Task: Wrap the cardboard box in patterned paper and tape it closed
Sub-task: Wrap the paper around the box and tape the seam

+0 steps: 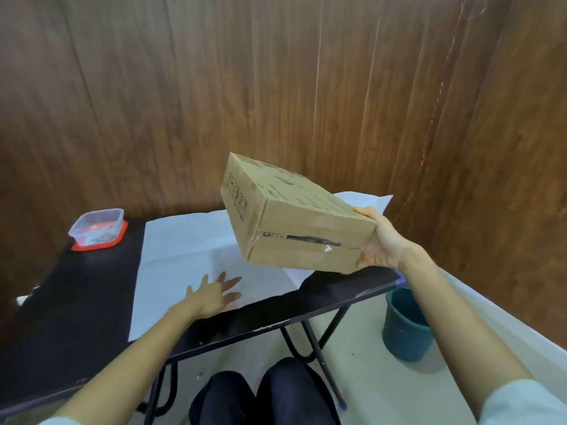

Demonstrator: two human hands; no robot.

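Wrapping is not yet begun. The box (294, 216), matte brown cardboard with a taped seam, is bare and tilted in the air above the right of the paper (184, 246). The right hand (380, 240) grips its right end, thumb on top. The left hand (211, 294) rests near, fingers spread, on the smooth pale sheet. Folding and taping remain.

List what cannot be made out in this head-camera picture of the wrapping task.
Print on the brown cardboard box: blurred in the head view.
Pattern on the white paper sheet: only a plain side shows; the box hides part of it.
Contents of the clear plastic container: small and blurred.
Fingers of the right hand: its grip goes under the box, hidden.
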